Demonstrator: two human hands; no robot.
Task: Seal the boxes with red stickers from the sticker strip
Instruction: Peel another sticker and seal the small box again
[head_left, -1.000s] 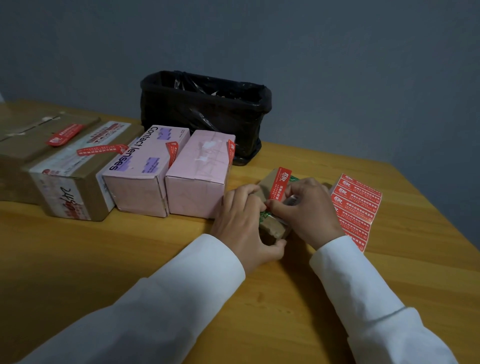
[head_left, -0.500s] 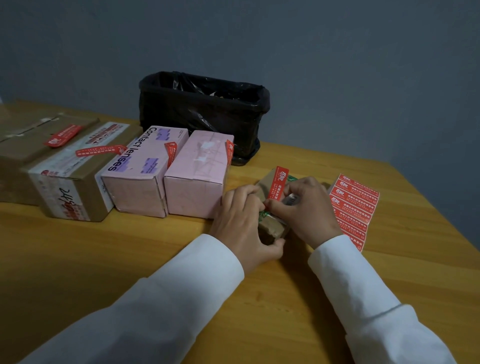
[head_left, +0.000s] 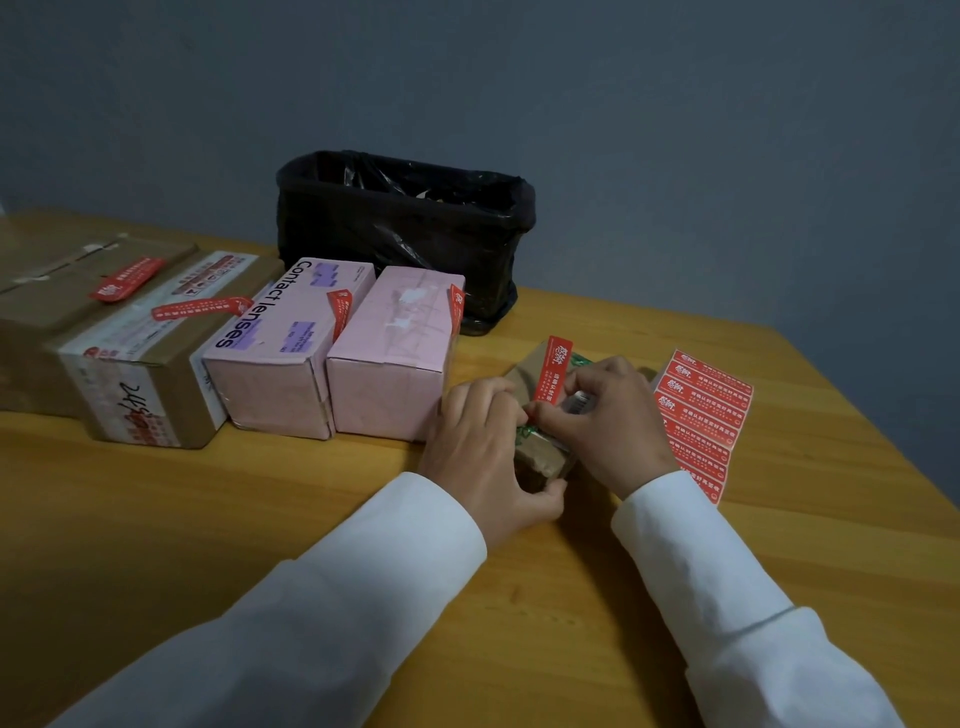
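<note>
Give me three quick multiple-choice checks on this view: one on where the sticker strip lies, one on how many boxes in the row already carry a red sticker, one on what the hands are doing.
1. Where is the sticker strip?
A. On the table, right of the small brown box
B. Inside the black bin
C. On top of a pink box

2. How many boxes in the row at left carry a red sticker?
A. One
B. Two
C. Four

3. What is the right hand doing?
A. Lying flat on the table
B. Pinching the red sticker
C. Lifting the bin

Answers:
1 A: the strip lies on the wood beside the small brown box.
2 C: two brown boxes and two pink boxes each show one.
3 B: its fingers pinch the lower end of the red sticker over the small box, which the left hand holds.
</note>
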